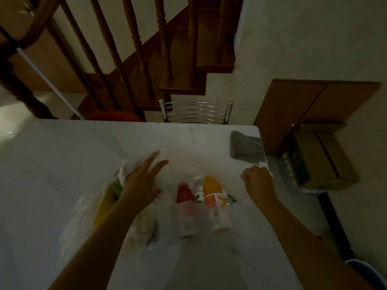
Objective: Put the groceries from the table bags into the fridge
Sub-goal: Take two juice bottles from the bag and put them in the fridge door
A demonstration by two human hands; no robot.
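The picture is dim and blurred, so the labels on the bottles cannot be read. A thin translucent white plastic bag [188, 162] lies on the white marble table [62, 147], veiling the lower halves of a red juice bottle [184, 193], a clear bottle [198, 188] and an orange juice bottle [212, 192]. A second translucent bag [83, 216] at the left holds yellow and green items too blurred to identify. The left hand [140, 181] lies on the plastic with fingers spread; the right hand [256, 181] is clenched, pinching the bag's edge.

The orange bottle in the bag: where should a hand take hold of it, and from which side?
Probably the exposed neck and shoulder of the orange bottle, from above on the far, open side of the plastic bag. It stands with its top clear of the film, while its lower body is veiled. The right hand, gripping the bag's edge, is nearest.
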